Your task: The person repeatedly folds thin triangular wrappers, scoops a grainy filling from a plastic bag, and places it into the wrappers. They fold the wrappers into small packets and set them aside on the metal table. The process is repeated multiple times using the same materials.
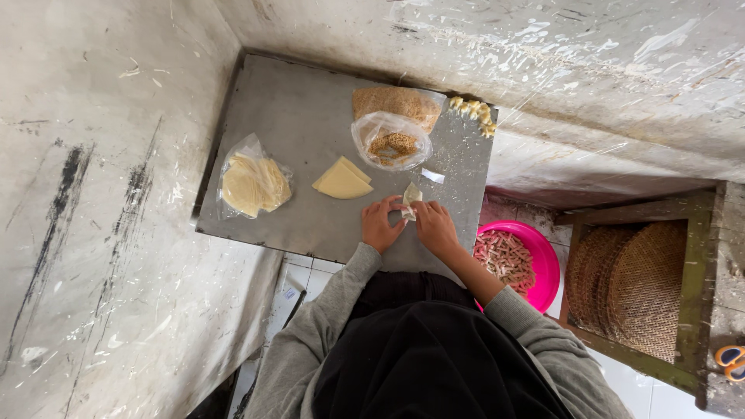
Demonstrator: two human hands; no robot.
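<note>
Over the metal table [295, 140], both hands [409, 221] pinch a wrapper [411, 195].

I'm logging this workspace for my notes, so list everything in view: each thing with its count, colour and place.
metal board: one, grey, in the corner between the walls
bag of wrappers: one, clear with pale yellow sheets, left on the board
loose wrappers: small stack, pale yellow, middle of the board
bag of filling: one, clear with brown crumbs, far side of the board
finished pieces: small pile, pale yellow, far right corner of the board
basin: one, pink, beside the board, holds rolled pieces
woven trays: stacked, brown, in a wooden frame at right
scissors: one pair, orange handles, right edge
folded wrapper: one, pale, between both hands
left hand: pinching the wrapper
right hand: pinching the wrapper
</note>
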